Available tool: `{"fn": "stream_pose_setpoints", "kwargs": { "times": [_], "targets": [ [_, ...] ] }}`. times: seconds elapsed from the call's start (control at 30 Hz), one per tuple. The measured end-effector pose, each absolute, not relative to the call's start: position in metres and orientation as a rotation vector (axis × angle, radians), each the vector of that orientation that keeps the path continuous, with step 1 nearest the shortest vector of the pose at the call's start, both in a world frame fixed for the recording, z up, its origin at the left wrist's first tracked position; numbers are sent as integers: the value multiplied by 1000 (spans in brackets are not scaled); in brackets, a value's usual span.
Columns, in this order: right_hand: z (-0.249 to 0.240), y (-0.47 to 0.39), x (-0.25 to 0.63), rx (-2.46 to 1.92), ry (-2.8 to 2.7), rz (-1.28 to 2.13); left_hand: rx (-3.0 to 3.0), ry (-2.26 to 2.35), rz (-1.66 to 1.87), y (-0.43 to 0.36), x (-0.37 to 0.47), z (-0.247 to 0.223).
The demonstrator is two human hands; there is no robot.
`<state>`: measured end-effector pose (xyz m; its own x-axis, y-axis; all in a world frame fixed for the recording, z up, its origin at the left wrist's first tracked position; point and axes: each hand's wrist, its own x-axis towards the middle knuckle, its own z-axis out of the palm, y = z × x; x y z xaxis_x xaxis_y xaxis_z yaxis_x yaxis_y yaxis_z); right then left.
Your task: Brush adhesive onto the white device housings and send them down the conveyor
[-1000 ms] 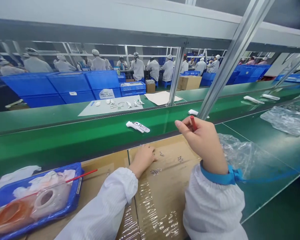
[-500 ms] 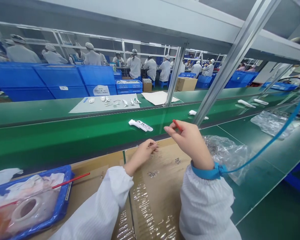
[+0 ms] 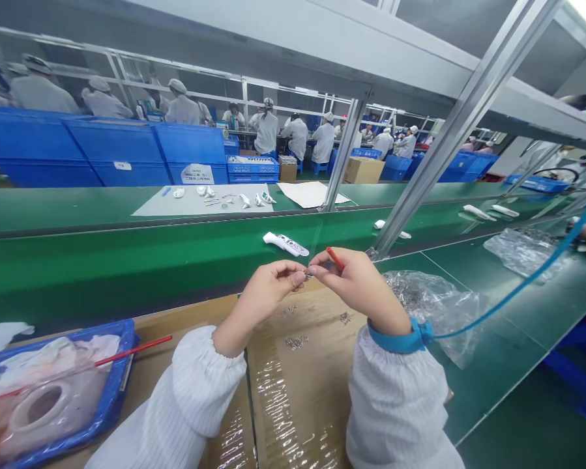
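Observation:
My left hand pinches a small metal part above the cardboard. Fingertips of my right hand meet it at the same part, and a red stick is held in that hand's curled fingers. Small metal pieces lie below on the cardboard, in a pile and a smaller group. Just beyond the hands, a white plastic housing rests on the green belt. The exact shape of the pinched part is too small to tell.
A blue tray with a bottle, cloths and a red stick stands at left. Plastic bags of small parts lie at right. A metal post rises ahead; a blue wrist cord stretches right. People sit beyond blue bins.
My left hand has lifted off the cardboard with a small metal part. My right hand has moved left and down to meet it, still holding the red stick. The housing has shifted slightly right.

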<state>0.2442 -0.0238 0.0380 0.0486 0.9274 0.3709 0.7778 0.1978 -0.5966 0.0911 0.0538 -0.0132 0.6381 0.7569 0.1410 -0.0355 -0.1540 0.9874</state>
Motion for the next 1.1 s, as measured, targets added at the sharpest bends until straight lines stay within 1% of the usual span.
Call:
{"fn": "stream_pose_setpoints", "kwargs": {
  "times": [0.13,0.3,0.47,0.6,0.83,1.1],
  "targets": [
    [38,-25,243,-1557,-1739,260,1562,601,797,55,88,-12],
    [38,-27,243,-1519,-1714,254,1348,490,772,51,88,-11],
    [37,-25,243,-1497,-1716,252,1123,467,732,45,88,-4],
    [35,-24,244,-1486,-1765,245,1054,456,733,43,88,-2],
    [36,-26,244,-1466,-1786,265,1141,447,841,45,91,-6],
    [39,-28,238,-1504,-1690,307,1463,540,918,50,84,-3]
  ]
}}
